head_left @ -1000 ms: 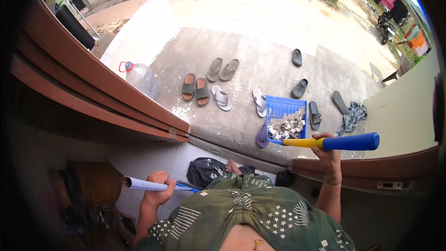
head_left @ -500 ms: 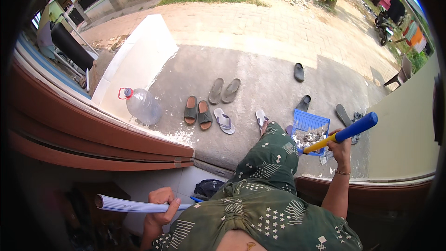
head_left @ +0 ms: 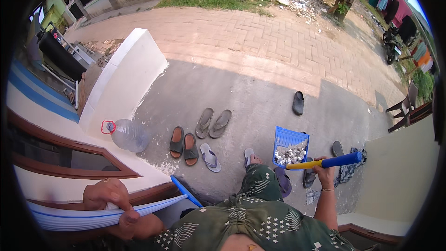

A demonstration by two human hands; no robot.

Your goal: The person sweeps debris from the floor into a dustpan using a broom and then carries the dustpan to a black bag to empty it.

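Note:
My right hand (head_left: pixel 324 175) is closed round the yellow and blue handle (head_left: pixel 341 160) of a blue dustpan (head_left: pixel 278 135). White and grey chips of debris (head_left: pixel 291 154) lie in the pan, which is held above the ground by my right foot. At the lower left, my left hand (head_left: pixel 111 200) is closed on a white pole with blue stripes (head_left: pixel 158 206). A blue bar (head_left: pixel 185 189) crosses the pole's far end; its underside is hidden, so I cannot tell what kind of tool it is.
Left of my feet stand brown-soled slides (head_left: pixel 183 146), grey flip-flops (head_left: pixel 213 123) and a white sandal (head_left: pixel 210 158). A large clear bottle (head_left: pixel 130 135) stands by the low white wall (head_left: pixel 123 74). A black clog (head_left: pixel 298 103) lies ahead. A doorframe (head_left: pixel 69 165) edges the left side.
My left hand has moved left and forward with the striped pole, bringing its blue bar into sight. The dustpan has shifted a little left in my right hand. The whole view has shifted.

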